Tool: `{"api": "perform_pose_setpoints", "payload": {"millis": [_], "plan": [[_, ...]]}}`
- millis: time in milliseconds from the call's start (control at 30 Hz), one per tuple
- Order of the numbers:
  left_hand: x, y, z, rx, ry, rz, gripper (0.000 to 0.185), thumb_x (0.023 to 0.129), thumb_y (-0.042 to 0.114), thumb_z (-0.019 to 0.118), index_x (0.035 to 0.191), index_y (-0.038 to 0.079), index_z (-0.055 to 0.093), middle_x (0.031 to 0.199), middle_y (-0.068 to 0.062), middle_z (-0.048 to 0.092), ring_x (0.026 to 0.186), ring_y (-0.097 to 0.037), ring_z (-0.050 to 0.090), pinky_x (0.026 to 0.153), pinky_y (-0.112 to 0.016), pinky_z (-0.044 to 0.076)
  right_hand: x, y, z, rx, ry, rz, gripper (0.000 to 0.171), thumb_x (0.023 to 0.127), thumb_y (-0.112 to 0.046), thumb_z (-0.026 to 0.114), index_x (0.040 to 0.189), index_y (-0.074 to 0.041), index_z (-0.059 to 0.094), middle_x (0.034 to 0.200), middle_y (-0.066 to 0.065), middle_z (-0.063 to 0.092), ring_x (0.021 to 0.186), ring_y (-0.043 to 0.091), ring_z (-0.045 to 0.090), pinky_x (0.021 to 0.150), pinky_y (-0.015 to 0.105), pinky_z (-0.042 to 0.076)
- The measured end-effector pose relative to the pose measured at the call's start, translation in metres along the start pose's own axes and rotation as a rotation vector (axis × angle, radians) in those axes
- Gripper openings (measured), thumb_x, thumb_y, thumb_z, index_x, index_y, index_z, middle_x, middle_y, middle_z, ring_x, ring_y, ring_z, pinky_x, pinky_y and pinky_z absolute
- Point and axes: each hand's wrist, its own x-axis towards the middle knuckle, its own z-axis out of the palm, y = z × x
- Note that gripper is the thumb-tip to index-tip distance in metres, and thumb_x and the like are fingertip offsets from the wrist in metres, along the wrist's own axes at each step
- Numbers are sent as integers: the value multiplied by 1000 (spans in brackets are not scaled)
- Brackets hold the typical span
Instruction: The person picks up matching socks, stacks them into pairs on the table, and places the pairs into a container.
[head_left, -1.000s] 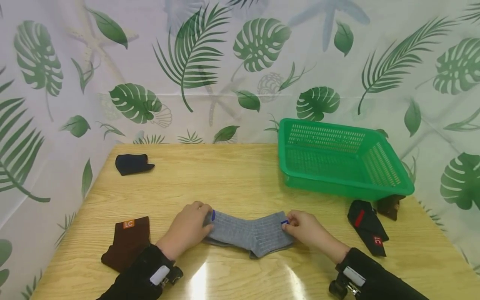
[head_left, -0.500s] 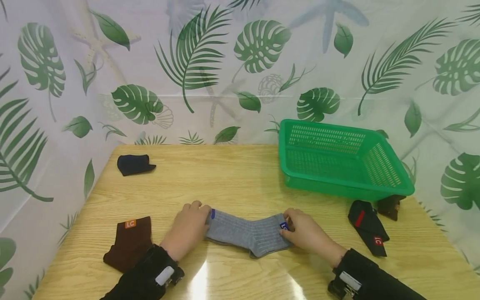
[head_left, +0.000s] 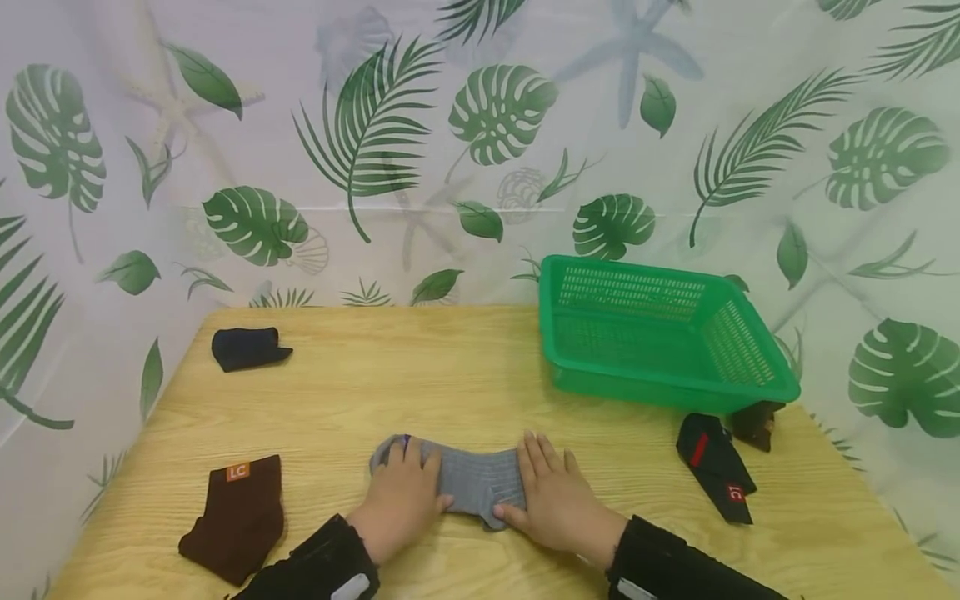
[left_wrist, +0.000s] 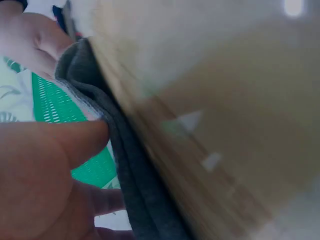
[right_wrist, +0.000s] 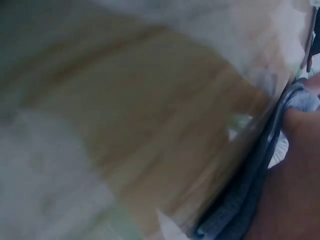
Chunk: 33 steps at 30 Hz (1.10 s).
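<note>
1. Left hand [head_left: 401,498] flat on the grey sock [head_left: 468,481], fingers straight, gripping nothing.
2. Right hand [head_left: 553,500] flat on its right half, likewise pressing.
3. Sock at the table's [head_left: 450,375] near edge, centre.
4. Risk: uneven pressure, probably sliding the layers askew and bunching the fabric.

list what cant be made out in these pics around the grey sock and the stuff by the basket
- Grey sock: in the head view both ends lie under the left hand and right hand.
- Dark item: head view, partly hidden behind the green basket; cannot be identified.
- Table: right wrist view, blurred throughout.
- Left wrist view: blurred, sock seen only edge-on.
</note>
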Motion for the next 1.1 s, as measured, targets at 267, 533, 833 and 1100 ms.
{"api": "perform_pose_setpoints", "payload": {"millis": [267, 533, 833, 1100], "plan": [[3, -25, -4, -16, -139, -52, 81, 90, 60, 56, 151, 12, 35, 155, -26, 23, 138, -53, 22, 103, -68, 30, 6, 12, 1, -50, -67, -22, 95, 92, -68, 42, 153, 1, 20, 161, 18, 10, 148, 34, 8, 112, 63, 15], [6, -37, -7, 38, -248, -89, 94, 85, 75, 46, 156, 18, 23, 159, -24, 13, 140, -53, 16, 106, -70, 22, 9, 21, 6, -66, -82, -60, 102, 89, -77, 32, 154, -1, 16, 162, 16, 6, 148, 33, 4, 112, 64, 9], [3, -15, -7, 73, -114, -11, 91, 85, 63, 60, 148, 2, 36, 153, -30, 24, 140, -49, 22, 109, -65, 23, 11, -9, -13, 8, -32, -136, 84, 97, -52, 50, 150, 7, 24, 158, 24, 15, 146, 39, 12, 112, 65, 12], [-12, 16, 0, 203, -363, 301, 114, 73, 83, 51, 156, 12, 20, 162, -10, 10, 148, -34, 9, 112, -60, 22, 4, -18, -2, 44, -138, -245, 75, 101, -50, 39, 155, -3, 17, 162, 14, 6, 148, 32, 5, 113, 64, 11]]}}
